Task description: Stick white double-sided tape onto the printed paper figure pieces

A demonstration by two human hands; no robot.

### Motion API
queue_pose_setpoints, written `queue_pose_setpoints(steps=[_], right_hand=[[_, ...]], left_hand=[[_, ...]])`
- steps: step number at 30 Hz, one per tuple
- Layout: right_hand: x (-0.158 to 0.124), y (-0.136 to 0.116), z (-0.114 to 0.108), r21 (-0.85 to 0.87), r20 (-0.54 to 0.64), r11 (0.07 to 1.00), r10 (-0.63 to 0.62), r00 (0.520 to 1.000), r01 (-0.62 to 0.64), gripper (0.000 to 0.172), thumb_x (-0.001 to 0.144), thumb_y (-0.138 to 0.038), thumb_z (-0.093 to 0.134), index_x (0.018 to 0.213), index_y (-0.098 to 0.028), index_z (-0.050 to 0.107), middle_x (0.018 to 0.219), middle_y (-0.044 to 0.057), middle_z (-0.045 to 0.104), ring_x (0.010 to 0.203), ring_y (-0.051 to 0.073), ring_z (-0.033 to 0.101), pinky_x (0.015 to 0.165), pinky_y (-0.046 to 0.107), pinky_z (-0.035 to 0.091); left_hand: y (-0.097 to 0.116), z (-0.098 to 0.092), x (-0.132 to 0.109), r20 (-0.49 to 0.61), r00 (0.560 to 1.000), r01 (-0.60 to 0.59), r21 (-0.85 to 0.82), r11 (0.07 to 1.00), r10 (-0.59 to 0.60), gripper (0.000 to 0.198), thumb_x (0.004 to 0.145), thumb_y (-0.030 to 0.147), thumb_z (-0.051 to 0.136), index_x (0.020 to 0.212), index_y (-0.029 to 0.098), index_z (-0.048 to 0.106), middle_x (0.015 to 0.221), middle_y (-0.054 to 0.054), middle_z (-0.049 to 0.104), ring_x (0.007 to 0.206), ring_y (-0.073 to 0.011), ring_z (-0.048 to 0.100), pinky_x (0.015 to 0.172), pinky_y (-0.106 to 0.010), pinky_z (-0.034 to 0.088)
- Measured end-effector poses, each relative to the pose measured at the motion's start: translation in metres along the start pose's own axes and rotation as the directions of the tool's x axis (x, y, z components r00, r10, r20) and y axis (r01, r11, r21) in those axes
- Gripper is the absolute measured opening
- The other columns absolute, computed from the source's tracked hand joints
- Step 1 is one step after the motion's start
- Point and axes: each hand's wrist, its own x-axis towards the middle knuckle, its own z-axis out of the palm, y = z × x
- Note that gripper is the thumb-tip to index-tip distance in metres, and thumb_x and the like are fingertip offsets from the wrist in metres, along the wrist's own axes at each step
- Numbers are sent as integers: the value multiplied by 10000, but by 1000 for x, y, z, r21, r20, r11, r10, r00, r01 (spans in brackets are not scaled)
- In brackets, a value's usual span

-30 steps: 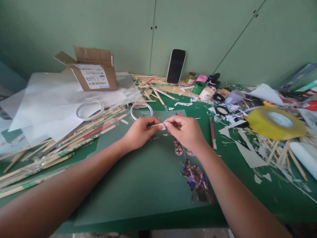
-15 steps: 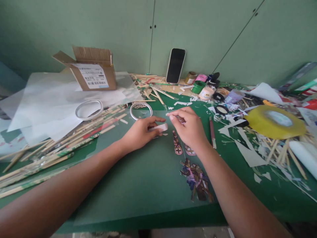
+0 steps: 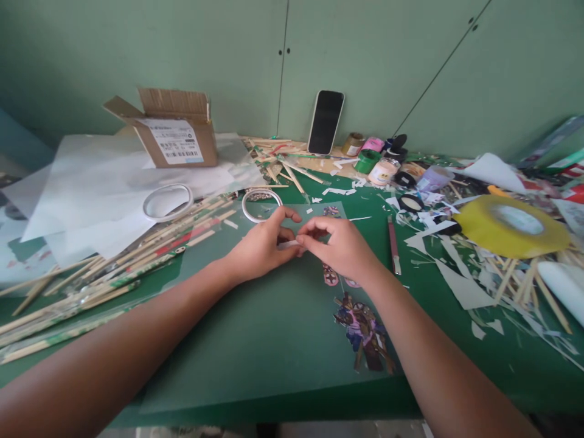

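My left hand (image 3: 262, 246) is closed on a narrow white strip (image 3: 288, 244), paper or tape, pinched between thumb and fingers. My right hand (image 3: 340, 243) meets it there, thumb and forefinger pinched together at the strip's right end. Both hands hover over a clear sheet (image 3: 237, 340) on the green table. A small white piece (image 3: 309, 210) lies just beyond the fingertips. Patterned pink-and-brown cutouts (image 3: 330, 277) show partly under my right hand. Nearer me sits a cluster of purple and brown cutouts (image 3: 365, 331).
Rolls of white tape (image 3: 246, 213) and bundled wooden sticks (image 3: 114, 261) are to the left, with an opened cardboard box (image 3: 182, 143) behind. A phone (image 3: 326, 121) leans on the wall. Rightward are a craft knife (image 3: 393, 243), paint jars (image 3: 383, 172), paper scraps and yellow tape (image 3: 479, 225).
My right hand has moved down and left to the strip in my left hand. The small white piece that was at its fingertips now lies apart from them on the surface.
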Motion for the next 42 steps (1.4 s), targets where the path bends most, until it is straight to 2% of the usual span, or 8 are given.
queue_pose_setpoints(steps=[6, 9, 17, 21, 28, 34, 39, 42], right_hand=[[1, -1, -1, 132, -102, 990, 71, 992, -57, 162, 829, -308, 597, 751, -186, 671, 716, 20, 704, 644, 141, 610, 610, 272, 446], [1, 0, -2, 246, -89, 966, 104, 991, -79, 202, 820, -356, 611, 744, -178, 669, 714, 25, 702, 626, 132, 599, 594, 269, 444], [0, 0, 3, 303, -124, 952, 72, 990, -31, 223, 811, -396, 629, 776, -178, 653, 707, 15, 676, 619, 126, 586, 592, 265, 444], [-2, -2, 9, 184, -179, 983, 38, 983, -4, 245, 846, -395, 585, 723, -186, 626, 649, 2, 641, 595, 120, 556, 577, 261, 411], [-2, -4, 15, 80, -302, 997, 35, 953, -11, 316, 879, -386, 490, 648, -193, 585, 543, -12, 544, 544, 120, 480, 532, 267, 337], [-2, 0, 17, 162, -188, 987, 41, 981, -10, 298, 840, -438, 592, 681, -187, 620, 623, 0, 614, 567, 122, 511, 569, 268, 374], [-1, 0, 19, 154, -136, 987, 58, 989, -37, 296, 839, -442, 587, 699, -188, 644, 623, -4, 606, 559, 120, 490, 552, 269, 354], [-1, 0, 19, 183, -115, 981, 87, 990, -65, 269, 831, -425, 588, 727, -187, 659, 640, -3, 619, 566, 121, 501, 558, 270, 367]], left_hand=[[4, -3, 7, -194, 968, 100, -279, 955, -158, 382, 717, 334, 734, 983, 153, 528, 657, 29, 627, 532, -76, 537, 509, -198, 409], [6, -6, 10, -215, 961, 74, -405, 911, -173, 360, 677, 350, 769, 886, 152, 553, 684, 16, 620, 544, -70, 530, 508, -198, 417], [6, -5, 7, -99, 983, 116, -328, 938, -156, 307, 731, 413, 721, 689, 145, 579, 561, 44, 503, 490, -58, 438, 471, -199, 340], [5, -3, 6, -73, 986, 122, -291, 949, -149, 308, 736, 406, 715, 661, 139, 581, 554, 39, 498, 494, -55, 414, 469, -195, 303], [10, -4, 5, -106, 972, 162, -338, 927, -209, 226, 772, 339, 662, 675, 143, 599, 542, 40, 514, 461, -53, 433, 452, -191, 347], [8, -2, 4, -176, 958, 128, -442, 888, -226, 277, 769, 397, 665, 673, 164, 548, 540, 56, 480, 441, -57, 432, 418, -185, 387], [6, 0, 4, -270, 946, 62, -395, 917, -180, 300, 802, 353, 609, 604, 166, 483, 516, 62, 432, 442, -41, 390, 426, -171, 340], [6, -2, 4, -240, 951, 93, -381, 920, -195, 303, 813, 372, 601, 621, 167, 488, 517, 61, 441, 444, -43, 395, 425, -172, 341]])
